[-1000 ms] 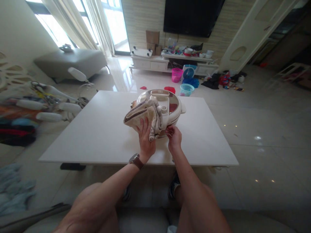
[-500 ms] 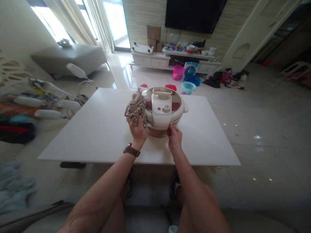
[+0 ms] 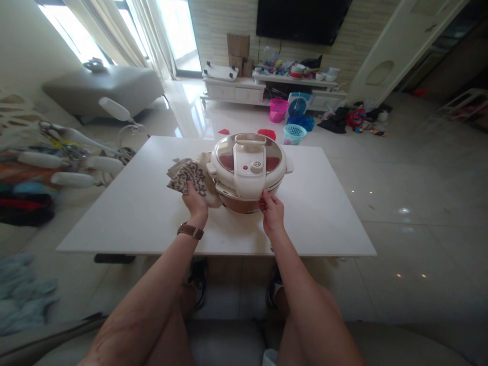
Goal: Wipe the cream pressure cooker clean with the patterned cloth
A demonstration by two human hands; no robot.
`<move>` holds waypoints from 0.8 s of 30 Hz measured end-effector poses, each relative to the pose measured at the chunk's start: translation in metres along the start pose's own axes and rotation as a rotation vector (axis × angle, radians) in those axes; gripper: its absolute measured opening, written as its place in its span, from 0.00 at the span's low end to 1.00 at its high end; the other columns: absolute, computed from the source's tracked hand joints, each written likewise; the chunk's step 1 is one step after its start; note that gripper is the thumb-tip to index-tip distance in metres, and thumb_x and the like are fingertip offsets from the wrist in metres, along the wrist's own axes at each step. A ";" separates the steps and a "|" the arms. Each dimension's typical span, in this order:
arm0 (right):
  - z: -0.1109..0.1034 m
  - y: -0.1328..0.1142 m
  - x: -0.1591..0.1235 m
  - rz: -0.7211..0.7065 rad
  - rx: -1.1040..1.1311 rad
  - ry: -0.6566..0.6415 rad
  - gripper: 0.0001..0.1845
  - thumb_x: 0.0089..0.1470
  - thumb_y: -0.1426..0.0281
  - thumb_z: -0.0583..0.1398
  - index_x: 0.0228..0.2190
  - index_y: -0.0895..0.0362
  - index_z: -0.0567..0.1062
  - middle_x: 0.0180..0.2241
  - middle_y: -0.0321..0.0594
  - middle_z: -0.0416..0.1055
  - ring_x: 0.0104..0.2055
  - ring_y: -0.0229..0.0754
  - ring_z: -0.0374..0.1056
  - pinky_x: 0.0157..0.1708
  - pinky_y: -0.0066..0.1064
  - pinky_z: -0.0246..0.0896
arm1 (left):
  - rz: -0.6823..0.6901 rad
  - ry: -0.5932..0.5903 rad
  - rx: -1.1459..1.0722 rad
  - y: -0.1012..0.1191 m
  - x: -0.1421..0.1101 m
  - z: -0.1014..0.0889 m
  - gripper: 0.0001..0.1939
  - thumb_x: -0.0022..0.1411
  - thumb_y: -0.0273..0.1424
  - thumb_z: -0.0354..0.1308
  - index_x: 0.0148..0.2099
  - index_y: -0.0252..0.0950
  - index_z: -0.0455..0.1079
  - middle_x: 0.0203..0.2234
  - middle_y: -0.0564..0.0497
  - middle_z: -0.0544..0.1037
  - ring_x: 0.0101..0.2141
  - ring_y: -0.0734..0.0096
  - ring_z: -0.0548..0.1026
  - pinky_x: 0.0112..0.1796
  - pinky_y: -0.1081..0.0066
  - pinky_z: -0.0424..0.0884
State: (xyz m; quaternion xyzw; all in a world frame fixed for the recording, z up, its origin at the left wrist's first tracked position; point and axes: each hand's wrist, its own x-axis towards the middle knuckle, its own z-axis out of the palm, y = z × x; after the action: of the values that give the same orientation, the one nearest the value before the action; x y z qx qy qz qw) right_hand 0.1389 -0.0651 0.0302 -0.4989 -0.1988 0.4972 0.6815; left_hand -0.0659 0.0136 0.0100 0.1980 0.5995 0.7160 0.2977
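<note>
A cream electric pressure cooker [image 3: 249, 170] with a shiny lid stands near the middle of a white table [image 3: 152, 213]. My left hand [image 3: 195, 202] grips a beige patterned cloth [image 3: 186, 175], which lies against the cooker's left side. A brown watch sits on that wrist. My right hand [image 3: 271, 211] pinches the cooker's front lower edge, fingers closed on it.
A drying rack [image 3: 68, 157] with white bars and clothes stands left of the table. Beyond are a grey sofa [image 3: 102, 91], a TV cabinet [image 3: 267, 86], pink and blue baskets [image 3: 285, 119] and scattered items on the glossy floor. My bare knees are below.
My left hand has carried the cloth from the cooker's lid top down and leftward to its left side. The right hand has stayed at the front edge.
</note>
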 end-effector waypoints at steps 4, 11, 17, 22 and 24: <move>0.000 -0.001 -0.001 0.012 -0.008 -0.002 0.29 0.33 0.45 0.76 0.22 0.55 0.74 0.21 0.32 0.72 0.23 0.33 0.65 0.24 0.26 0.61 | 0.141 0.145 -0.043 0.008 0.031 -0.008 0.18 0.75 0.36 0.51 0.48 0.24 0.74 0.46 0.39 0.83 0.48 0.63 0.80 0.56 0.62 0.74; -0.002 -0.002 0.001 -0.014 -0.046 -0.009 0.29 0.35 0.44 0.75 0.20 0.55 0.75 0.20 0.32 0.71 0.25 0.34 0.64 0.27 0.28 0.62 | 0.070 0.198 -0.048 0.021 0.055 -0.011 0.16 0.79 0.35 0.46 0.56 0.27 0.66 0.56 0.41 0.80 0.63 0.58 0.73 0.63 0.59 0.68; -0.001 -0.004 0.001 -0.020 -0.058 -0.013 0.28 0.37 0.45 0.75 0.21 0.55 0.75 0.21 0.33 0.72 0.25 0.34 0.64 0.27 0.29 0.61 | -0.074 0.153 0.029 0.006 0.045 -0.010 0.17 0.76 0.35 0.47 0.53 0.26 0.69 0.57 0.36 0.78 0.57 0.57 0.78 0.61 0.57 0.71; 0.002 -0.004 -0.003 -0.010 -0.035 0.004 0.28 0.38 0.46 0.74 0.21 0.54 0.73 0.21 0.32 0.71 0.24 0.33 0.63 0.26 0.29 0.60 | -0.057 -0.192 0.183 -0.015 -0.021 -0.007 0.18 0.70 0.42 0.55 0.45 0.31 0.76 0.44 0.41 0.84 0.51 0.52 0.80 0.58 0.54 0.73; 0.003 -0.005 -0.005 0.002 -0.010 0.013 0.28 0.36 0.46 0.75 0.21 0.55 0.73 0.22 0.31 0.71 0.23 0.33 0.63 0.25 0.28 0.60 | -0.005 -0.325 0.183 -0.026 -0.058 -0.010 0.21 0.71 0.44 0.53 0.51 0.33 0.76 0.51 0.39 0.82 0.57 0.51 0.77 0.62 0.55 0.69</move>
State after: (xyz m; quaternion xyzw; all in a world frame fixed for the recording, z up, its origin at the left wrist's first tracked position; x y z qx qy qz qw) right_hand 0.1364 -0.0677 0.0369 -0.5056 -0.1963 0.4938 0.6797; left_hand -0.0244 -0.0294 -0.0132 0.3358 0.6067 0.6165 0.3730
